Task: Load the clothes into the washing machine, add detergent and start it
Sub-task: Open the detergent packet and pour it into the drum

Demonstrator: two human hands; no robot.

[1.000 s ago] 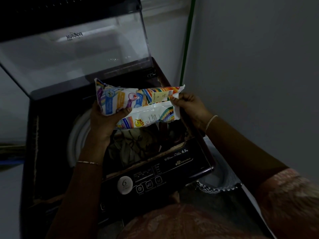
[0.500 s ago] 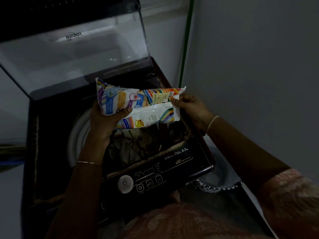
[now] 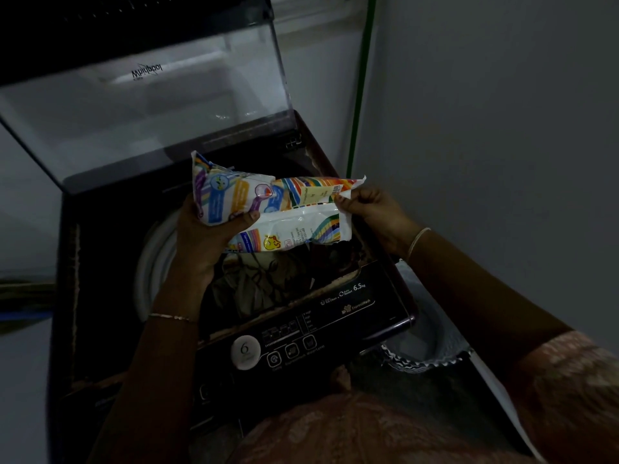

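Dim: clothes (image 3: 261, 283) inside the washing machine (image 3: 335, 316), partly hidden by the detergent packet (image 3: 268, 212).
Hands: detergent packet gripped by left hand (image 3: 201, 242), its end pinched by right hand (image 3: 371, 212).

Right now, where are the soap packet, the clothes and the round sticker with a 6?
soap packet (image 3: 294, 209), head view, on its printed middle.
clothes (image 3: 258, 283), head view, on the patterned cloth below the packet.
round sticker (image 3: 245, 351), head view, on its middle.

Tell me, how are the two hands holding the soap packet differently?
The left hand grips the detergent packet by its fat end from underneath; the right hand only pinches its thin flat edge. The left hand is over the drum, the right hand nearer the wall. Both hold the same packet.
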